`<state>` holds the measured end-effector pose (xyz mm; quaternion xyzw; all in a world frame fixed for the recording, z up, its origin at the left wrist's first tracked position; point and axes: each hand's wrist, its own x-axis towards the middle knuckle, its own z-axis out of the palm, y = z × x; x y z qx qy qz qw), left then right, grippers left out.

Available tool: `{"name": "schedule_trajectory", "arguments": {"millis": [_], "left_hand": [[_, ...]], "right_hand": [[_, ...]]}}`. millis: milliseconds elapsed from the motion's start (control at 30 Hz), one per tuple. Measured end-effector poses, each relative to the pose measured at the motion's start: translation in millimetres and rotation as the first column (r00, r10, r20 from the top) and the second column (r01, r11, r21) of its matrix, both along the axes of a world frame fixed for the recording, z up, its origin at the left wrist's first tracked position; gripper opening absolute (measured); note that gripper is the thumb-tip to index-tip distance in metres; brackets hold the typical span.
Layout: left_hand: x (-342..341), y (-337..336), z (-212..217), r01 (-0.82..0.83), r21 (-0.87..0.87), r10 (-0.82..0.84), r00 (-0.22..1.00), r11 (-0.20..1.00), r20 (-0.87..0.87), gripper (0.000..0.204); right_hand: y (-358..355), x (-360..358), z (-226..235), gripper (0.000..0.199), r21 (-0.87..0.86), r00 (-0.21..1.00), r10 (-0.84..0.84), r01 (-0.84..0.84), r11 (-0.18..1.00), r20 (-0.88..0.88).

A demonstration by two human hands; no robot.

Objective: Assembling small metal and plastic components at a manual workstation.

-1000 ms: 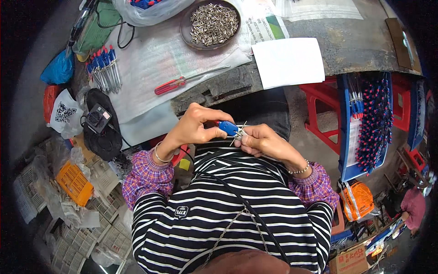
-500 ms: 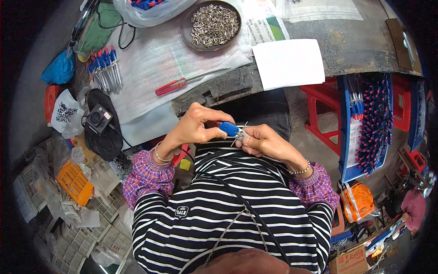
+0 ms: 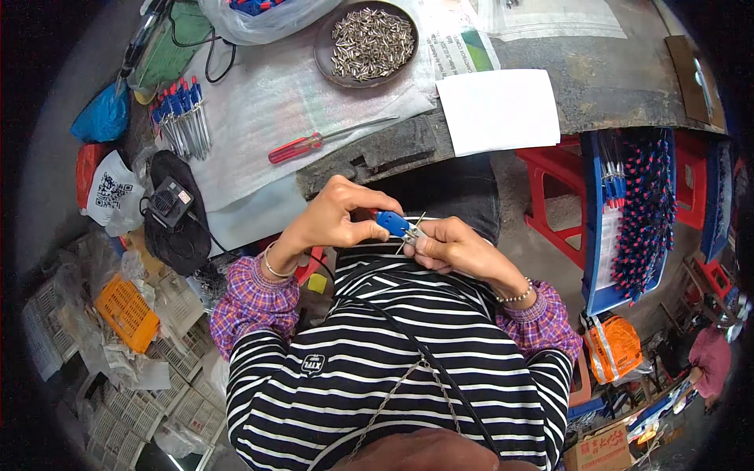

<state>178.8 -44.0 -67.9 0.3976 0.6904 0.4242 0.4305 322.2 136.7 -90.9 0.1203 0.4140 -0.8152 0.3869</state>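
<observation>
In front of my striped shirt, my left hand [image 3: 345, 216] pinches a small blue plastic piece [image 3: 392, 223] between thumb and fingers. My right hand [image 3: 455, 246] is closed on the silvery metal end [image 3: 415, 234] at the right of that piece. A thin metal rod or wire sticks out crosswise by the right fingertips. The exact kind of this part is too small to tell. On the table beyond my hands lies a screwdriver [image 3: 297, 150] with a red, clear handle. Further off, a round dish [image 3: 320, 63] holds many small metal pins.
A bundle of blue-handled metal tools [image 3: 182, 118] with red tips lies at the table's left. A white sheet [image 3: 503, 114] hangs over the near edge. On my right, a blue tray [image 3: 591, 235] full of blue and red pieces stands by a red stool [image 3: 550, 196].
Both hands keep their grip and stay almost in place. The blue piece and its metal end have tilted slightly between my fingers.
</observation>
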Motion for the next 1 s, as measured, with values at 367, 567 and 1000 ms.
{"name": "schedule_trajectory", "arguments": {"millis": [367,567,1000], "left_hand": [[-42.2,13.9,25.3,-0.358,0.197,0.409,0.809,0.913,-0.423,0.029],[-89.0,54.0,7.7,-0.336,0.268,0.426,0.621,0.903,-0.658,0.030],[-108.3,73.3,-18.7,-0.266,0.356,0.443,0.469,0.896,-0.764,0.011]], "right_hand": [[-8.0,13.5,-13.2,0.020,0.092,0.981,-0.192,0.193,0.977,-0.023],[-13.4,14.2,-13.4,0.020,0.250,0.984,-0.143,0.166,0.954,-0.107],[-8.8,17.7,-15.0,0.021,0.270,0.967,-0.223,0.249,0.930,-0.124]]}}
